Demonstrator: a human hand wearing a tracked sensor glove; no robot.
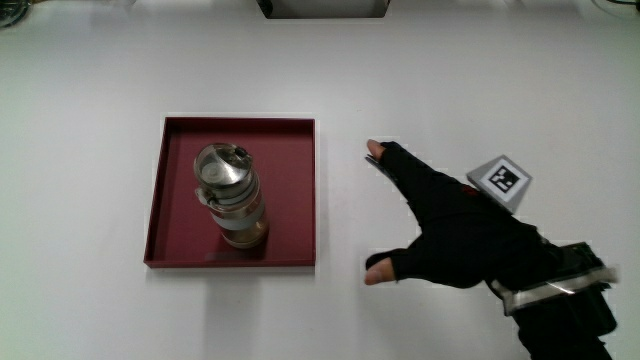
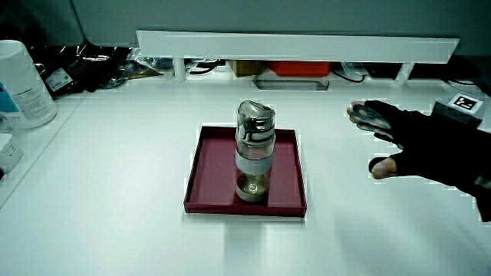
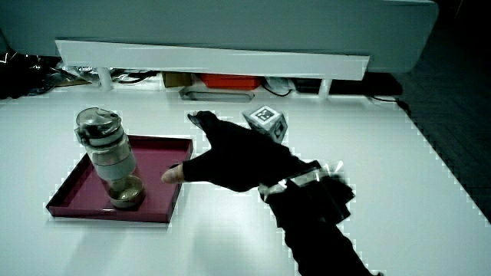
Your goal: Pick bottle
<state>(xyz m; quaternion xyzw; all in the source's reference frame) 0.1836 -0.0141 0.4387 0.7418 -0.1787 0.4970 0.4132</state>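
A clear bottle point(image 1: 230, 194) with a silver lid stands upright in a dark red square tray point(image 1: 176, 165); both side views show the bottle point(image 2: 254, 153) point(image 3: 110, 156) in the tray point(image 2: 205, 165) point(image 3: 153, 202). The gloved hand point(image 1: 455, 225) hovers over the white table beside the tray, fingers spread, thumb and forefinger pointing toward the tray, holding nothing. It appears in both side views point(image 2: 418, 146) point(image 3: 234, 157), apart from the bottle. A patterned cube point(image 1: 499, 181) sits on its back.
A low white partition point(image 2: 299, 46) runs along the table's edge farthest from the person, with cables and an orange item under it. A white container point(image 2: 23, 84) stands at the table's edge in a side view.
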